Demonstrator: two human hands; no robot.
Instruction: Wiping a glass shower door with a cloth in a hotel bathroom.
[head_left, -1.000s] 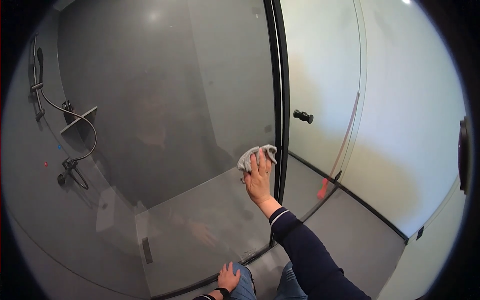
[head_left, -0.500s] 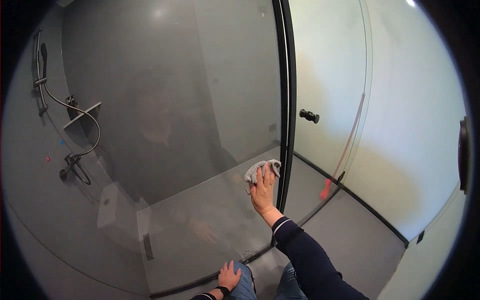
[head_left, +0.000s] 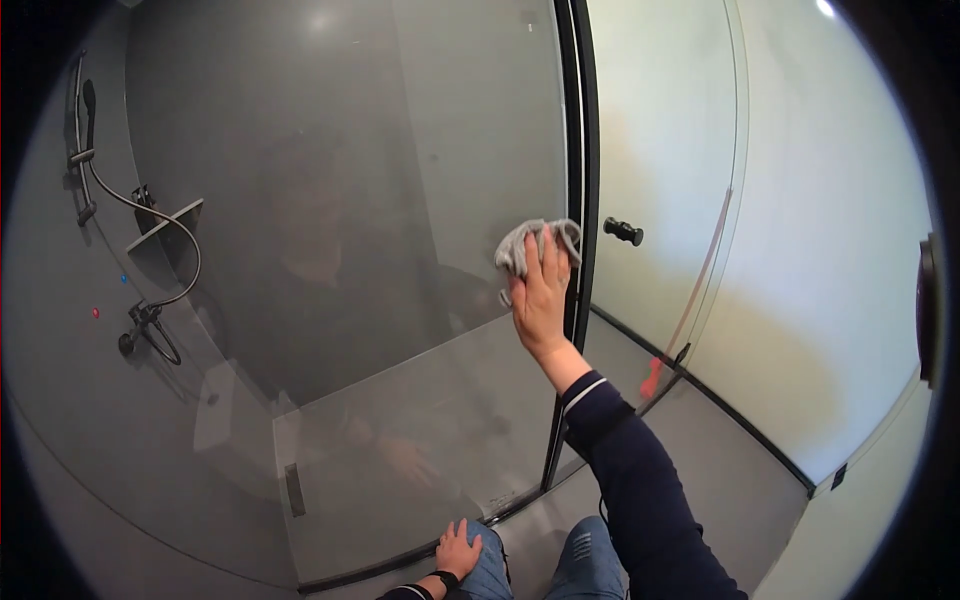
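Pressing flat, the right hand [head_left: 542, 298] holds a grey cloth [head_left: 535, 245] against the glass wall [head_left: 400, 200] by the black frame [head_left: 580, 150]; push gently, while the left hand [head_left: 458, 553] rests loosely on a knee.

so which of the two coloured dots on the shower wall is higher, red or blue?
The blue dot. It sits above and to the right of the red dot, nearer the grey shelf; the red one is lower, left of the mixer tap.
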